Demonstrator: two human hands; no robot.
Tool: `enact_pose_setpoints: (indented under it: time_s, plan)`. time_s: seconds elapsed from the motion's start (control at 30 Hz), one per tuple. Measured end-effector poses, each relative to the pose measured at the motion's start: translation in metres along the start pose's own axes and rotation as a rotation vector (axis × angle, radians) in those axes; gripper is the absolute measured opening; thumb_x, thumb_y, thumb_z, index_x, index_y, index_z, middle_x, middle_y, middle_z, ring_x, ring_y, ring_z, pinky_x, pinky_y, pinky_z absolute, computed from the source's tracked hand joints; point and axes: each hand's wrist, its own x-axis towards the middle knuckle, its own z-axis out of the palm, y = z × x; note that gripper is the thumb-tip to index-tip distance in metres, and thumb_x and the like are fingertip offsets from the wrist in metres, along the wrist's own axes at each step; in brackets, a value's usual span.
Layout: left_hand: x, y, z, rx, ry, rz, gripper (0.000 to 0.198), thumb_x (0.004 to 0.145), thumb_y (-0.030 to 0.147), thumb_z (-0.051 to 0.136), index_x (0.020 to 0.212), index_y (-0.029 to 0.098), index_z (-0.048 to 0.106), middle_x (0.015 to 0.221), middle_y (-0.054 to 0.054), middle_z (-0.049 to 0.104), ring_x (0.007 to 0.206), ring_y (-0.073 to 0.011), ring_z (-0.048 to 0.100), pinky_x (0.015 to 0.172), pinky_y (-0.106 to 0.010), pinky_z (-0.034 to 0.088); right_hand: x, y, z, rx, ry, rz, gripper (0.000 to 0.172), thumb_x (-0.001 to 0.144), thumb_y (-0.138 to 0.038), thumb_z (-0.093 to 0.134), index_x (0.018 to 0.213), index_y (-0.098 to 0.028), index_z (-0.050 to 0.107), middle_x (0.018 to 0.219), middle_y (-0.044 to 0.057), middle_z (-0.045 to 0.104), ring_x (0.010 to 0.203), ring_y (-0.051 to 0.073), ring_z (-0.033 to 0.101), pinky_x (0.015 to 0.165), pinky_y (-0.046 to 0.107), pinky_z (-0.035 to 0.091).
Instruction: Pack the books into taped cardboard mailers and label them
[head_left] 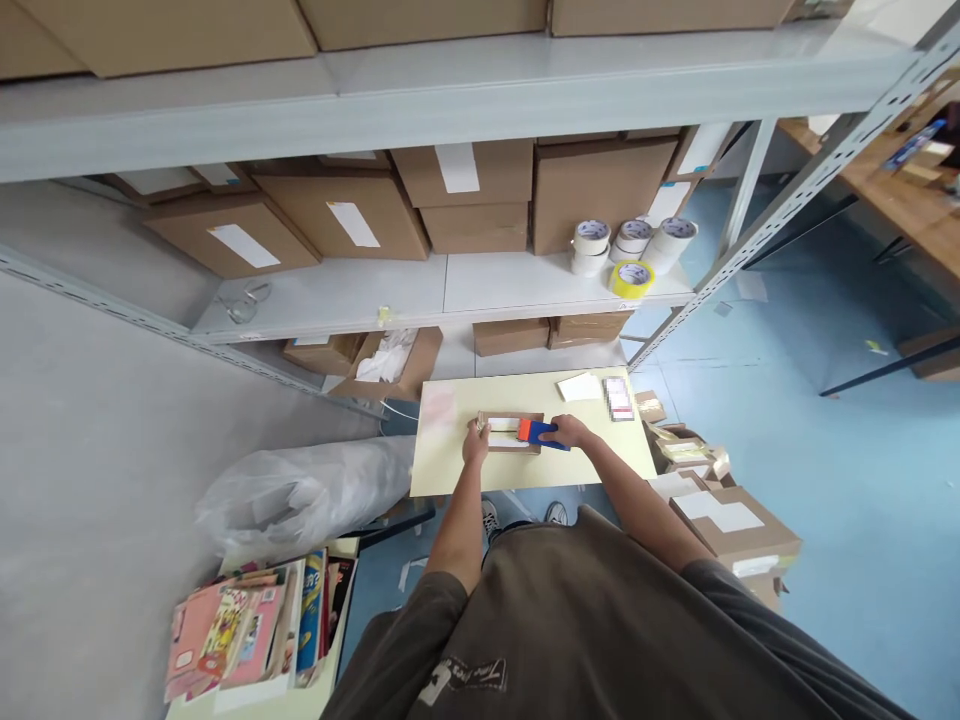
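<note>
A small cardboard box (513, 415) with white strips on it lies on a pale yellow table (450, 475) in front of me. My left hand (475, 443) is closed on the box's left end. Something small and clear shows by its fingertips, too small to name. My right hand (570, 431) is closed round a blue object with an orange end (536, 432), which looks like a tape dispenser. The orange end is over the right part of the box; I cannot tell whether it touches.
A phone (618, 398) and white paper (580, 387) lie at the table's far right. Behind stands a metal shelf (360, 310) with cartons and tape rolls (631, 279). Flattened cartons (735, 525) are right, a plastic-wrapped bundle (300, 495) left, magazines (255, 630) lower left.
</note>
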Motion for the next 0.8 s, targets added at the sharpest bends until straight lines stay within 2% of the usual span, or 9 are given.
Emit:
enact_pose_setpoints:
  time_s: [0.07,0.23,0.3,0.33,0.43,0.53,0.63,0.7,0.8]
  plan:
    - [0.0,0.002,0.002,0.008,0.02,-0.01,0.047,0.105,0.051,0.053,0.143,0.024,0.058,0.125,-0.014,0.076,0.114,-0.0327,0.073,0.094,-0.038,0.052,-0.007,0.021,-0.007,-0.013,0.03,0.029,0.047,0.089,-0.063,0.074,0.106,-0.019,0.078,0.112,0.014,0.079,0.1,0.028,0.073,0.073,0.028,0.046]
    - [0.003,0.006,0.006,0.033,0.06,-0.012,0.05,0.104,0.054,0.054,0.144,0.024,0.059,0.128,-0.014,0.075,0.116,-0.0326,0.072,0.094,-0.037,0.053,-0.037,0.105,-0.038,-0.059,0.068,0.197,0.051,0.085,-0.063,0.078,0.104,-0.016,0.08,0.11,0.018,0.078,0.102,0.032,0.073,0.075,0.031,0.048]
    - [0.004,0.007,0.006,0.047,0.049,-0.01,0.05,0.104,0.053,0.051,0.145,0.024,0.058,0.129,-0.014,0.075,0.118,-0.0324,0.071,0.094,-0.037,0.053,-0.045,0.121,-0.047,-0.096,0.067,0.22,0.054,0.084,-0.064,0.079,0.107,-0.015,0.08,0.11,0.019,0.078,0.103,0.033,0.073,0.078,0.032,0.05]
    - [0.004,0.007,0.006,0.052,0.043,-0.016,0.051,0.105,0.053,0.051,0.146,0.024,0.058,0.129,-0.014,0.075,0.118,-0.0326,0.071,0.094,-0.037,0.052,-0.045,0.121,-0.049,-0.114,0.074,0.231,0.056,0.083,-0.064,0.079,0.109,-0.014,0.08,0.111,0.02,0.078,0.104,0.034,0.073,0.079,0.033,0.05]
    - [0.003,0.008,0.005,0.047,0.045,-0.022,0.051,0.105,0.052,0.051,0.146,0.024,0.057,0.131,-0.013,0.075,0.12,-0.0324,0.07,0.094,-0.037,0.052,-0.033,0.095,-0.038,-0.139,0.115,0.269,0.056,0.082,-0.055,0.082,0.118,-0.012,0.078,0.115,0.024,0.077,0.109,0.037,0.073,0.084,0.035,0.053]
    - [0.001,0.008,0.004,0.043,0.047,-0.013,0.049,0.105,0.052,0.05,0.145,0.025,0.058,0.13,-0.012,0.075,0.119,-0.0319,0.07,0.093,-0.036,0.052,-0.01,0.05,-0.007,-0.121,0.103,0.291,0.049,0.084,-0.04,0.08,0.123,-0.011,0.075,0.12,0.024,0.076,0.113,0.036,0.073,0.089,0.036,0.055]
    - [0.001,0.007,0.006,0.059,0.04,-0.024,0.046,0.106,0.052,0.05,0.143,0.026,0.06,0.127,-0.011,0.076,0.115,-0.0308,0.071,0.091,-0.035,0.052,0.012,0.012,0.028,-0.062,0.137,0.344,0.04,0.094,-0.036,0.07,0.126,-0.012,0.074,0.123,0.024,0.075,0.118,0.035,0.072,0.093,0.039,0.055]
    - [0.002,0.006,0.008,0.053,0.05,-0.029,0.045,0.106,0.052,0.051,0.143,0.027,0.06,0.127,-0.009,0.076,0.116,-0.0296,0.071,0.091,-0.034,0.051,0.025,-0.003,0.044,-0.031,0.172,0.358,0.036,0.097,-0.034,0.067,0.127,-0.016,0.074,0.124,0.023,0.076,0.12,0.035,0.072,0.096,0.041,0.055]
    - [0.002,0.005,0.011,0.043,0.079,-0.03,0.045,0.106,0.051,0.05,0.142,0.027,0.06,0.128,-0.01,0.075,0.116,-0.03,0.07,0.091,-0.034,0.052,0.038,-0.01,0.049,0.049,0.184,0.337,0.037,0.094,-0.038,0.071,0.127,-0.02,0.074,0.124,0.023,0.076,0.121,0.037,0.071,0.098,0.046,0.054]
